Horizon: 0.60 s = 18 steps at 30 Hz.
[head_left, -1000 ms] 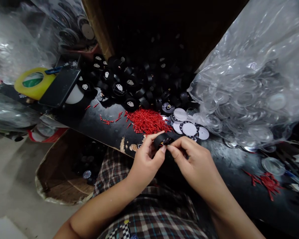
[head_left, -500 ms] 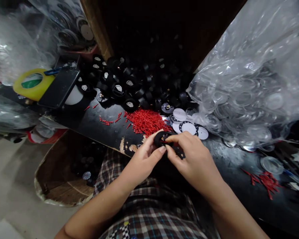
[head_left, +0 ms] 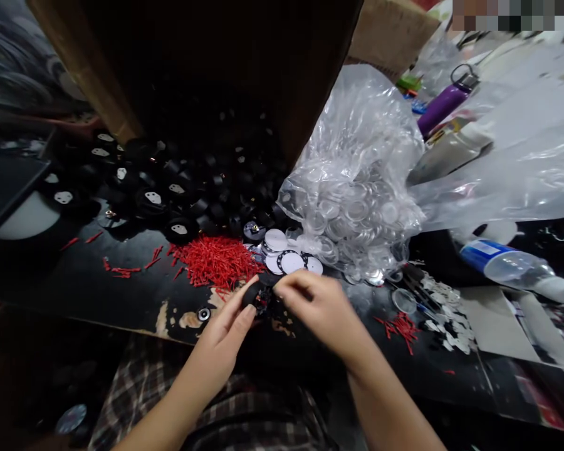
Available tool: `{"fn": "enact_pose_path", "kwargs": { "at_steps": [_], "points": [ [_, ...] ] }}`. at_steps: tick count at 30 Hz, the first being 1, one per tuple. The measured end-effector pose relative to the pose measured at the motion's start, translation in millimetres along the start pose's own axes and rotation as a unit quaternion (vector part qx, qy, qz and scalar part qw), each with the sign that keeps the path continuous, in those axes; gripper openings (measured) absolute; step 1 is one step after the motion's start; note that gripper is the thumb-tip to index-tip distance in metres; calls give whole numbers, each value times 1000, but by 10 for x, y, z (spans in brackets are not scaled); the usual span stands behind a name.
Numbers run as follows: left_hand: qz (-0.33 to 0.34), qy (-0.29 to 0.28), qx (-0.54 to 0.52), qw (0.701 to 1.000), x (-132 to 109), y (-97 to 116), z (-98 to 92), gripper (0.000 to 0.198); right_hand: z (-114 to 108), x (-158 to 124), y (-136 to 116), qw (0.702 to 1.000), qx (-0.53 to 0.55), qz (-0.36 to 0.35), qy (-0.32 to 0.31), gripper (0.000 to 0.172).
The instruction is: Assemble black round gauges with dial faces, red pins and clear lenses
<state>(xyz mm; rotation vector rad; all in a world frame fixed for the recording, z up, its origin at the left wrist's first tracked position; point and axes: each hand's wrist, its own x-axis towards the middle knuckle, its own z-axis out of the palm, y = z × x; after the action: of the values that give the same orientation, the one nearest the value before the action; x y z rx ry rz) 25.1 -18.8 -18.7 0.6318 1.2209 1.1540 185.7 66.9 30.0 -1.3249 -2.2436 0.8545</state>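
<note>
Both my hands meet over the near edge of a black table. My left hand grips a small round black part between thumb and fingers. My right hand is closed in a pinch at the top of the same part; what its fingertips hold is too small to make out. Just beyond the hands lies a heap of small red pins. Right of the heap sit a few white discs with black-and-white rims.
A pile of black round parts spills from a dark box behind. A clear bag of transparent lids stands to the right. More red pins, a plastic bottle and a purple flask lie further right.
The view has swung to the right and up, so the tape roll and phone left the frame. Both hands stay together on the black part, now lower and slightly left in the picture.
</note>
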Motion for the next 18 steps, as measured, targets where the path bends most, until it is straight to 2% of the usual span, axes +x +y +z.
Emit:
{"fn": "enact_pose_path", "kwargs": {
  "at_steps": [2,4,8,13,18],
  "points": [
    [-8,5,-32,999,11,-13,4,44,-115,91,285,984,-130,54,113,19],
    [-6,14,-35,999,20,-25,15,45,-184,181,545,966,-194,84,146,26],
    [-1,0,-10,1000,37,-45,15,44,-218,231,813,964,-214,77,135,24],
    [7,-11,-24,1000,57,-74,-18,41,-210,137,857,963,-211,66,152,22],
    [8,-18,-22,1000,56,-71,-20,39,-166,156,852,964,-223,61,131,41]
  ]
}}
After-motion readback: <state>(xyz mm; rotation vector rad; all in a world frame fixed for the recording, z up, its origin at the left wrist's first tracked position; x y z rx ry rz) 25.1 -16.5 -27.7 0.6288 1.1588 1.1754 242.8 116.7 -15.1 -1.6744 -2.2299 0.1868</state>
